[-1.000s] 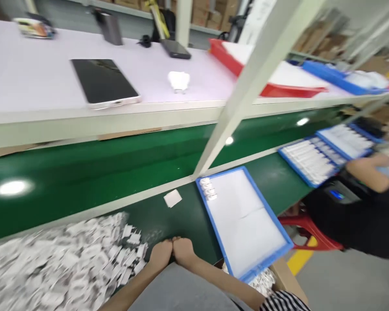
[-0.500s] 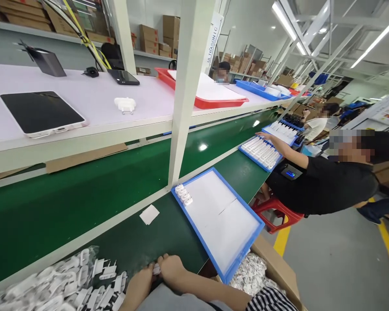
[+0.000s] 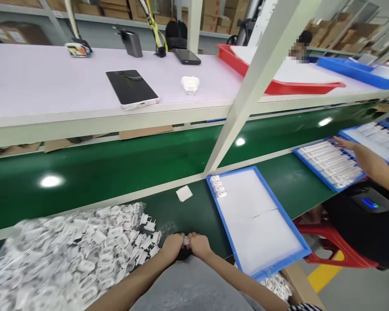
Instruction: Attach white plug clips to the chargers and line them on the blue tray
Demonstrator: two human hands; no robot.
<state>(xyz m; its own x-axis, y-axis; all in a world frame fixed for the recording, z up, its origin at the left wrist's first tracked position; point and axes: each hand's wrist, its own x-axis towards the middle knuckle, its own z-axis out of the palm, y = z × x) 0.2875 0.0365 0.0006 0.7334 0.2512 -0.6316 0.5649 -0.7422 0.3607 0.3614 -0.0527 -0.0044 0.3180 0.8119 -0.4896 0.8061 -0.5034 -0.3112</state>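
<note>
Close to my body, my left hand [image 3: 174, 245] and my right hand [image 3: 198, 244] are closed around a small white plug piece [image 3: 186, 241], one at each end. My fingers hide most of it. To the left, a clear plastic bag spills a heap of white plug parts [image 3: 97, 246], some with pins showing, onto the green bench. Right of my hands lies a blue-rimmed tray [image 3: 228, 242] with a white lining. Several white plug pieces [image 3: 218, 185] stand in a short row at its far left corner.
A small white paper [image 3: 184, 193] lies on the bench. An upright post [image 3: 240, 116] meets the bench behind the tray. The shelf holds a phone [image 3: 131, 88], a white plug adapter [image 3: 190, 84] and a red tray [image 3: 304, 88]. At right, a co-worker's hand [image 3: 343, 143] touches a filled tray [image 3: 330, 162].
My view has turned left, so the scene sits further right and more of the heap shows. Both hands remain together on the small white piece. The tray's short row looks the same.
</note>
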